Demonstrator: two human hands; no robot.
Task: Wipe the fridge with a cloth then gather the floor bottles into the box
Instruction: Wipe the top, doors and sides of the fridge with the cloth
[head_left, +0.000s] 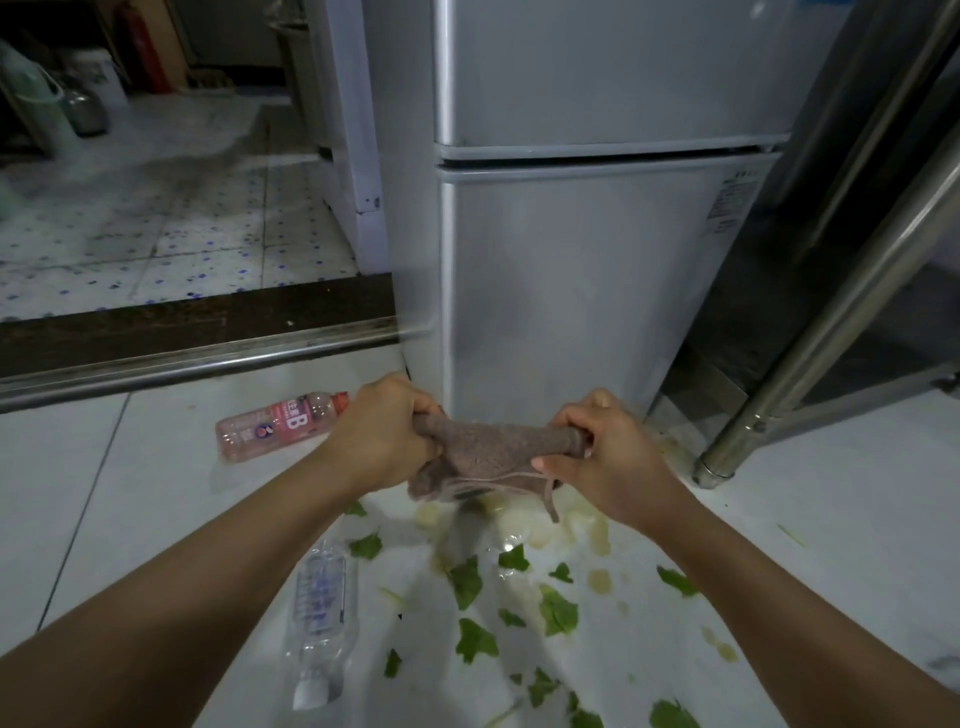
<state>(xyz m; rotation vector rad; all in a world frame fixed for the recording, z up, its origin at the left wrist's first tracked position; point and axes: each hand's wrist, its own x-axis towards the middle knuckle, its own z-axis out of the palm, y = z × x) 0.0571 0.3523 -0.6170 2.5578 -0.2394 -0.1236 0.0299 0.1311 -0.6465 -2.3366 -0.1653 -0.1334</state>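
Observation:
A silver two-door fridge (571, 249) stands straight ahead on the white floor. In front of its lower door I hold a brownish-pink cloth (488, 457) stretched between both hands. My left hand (387, 431) grips its left end and my right hand (602, 447) grips its right end. A pink-labelled bottle (280, 423) lies on its side on the floor, left of my left hand. A clear bottle with a white cap (319, 618) lies on the floor under my left forearm. No box is in view.
Green leaf scraps (558, 610) and yellowish wet spots (597, 579) litter the floor below the cloth. A steel table leg (810, 343) slants up at the right. A dark threshold with a metal rail (197, 358) leads to a speckled tiled room on the left.

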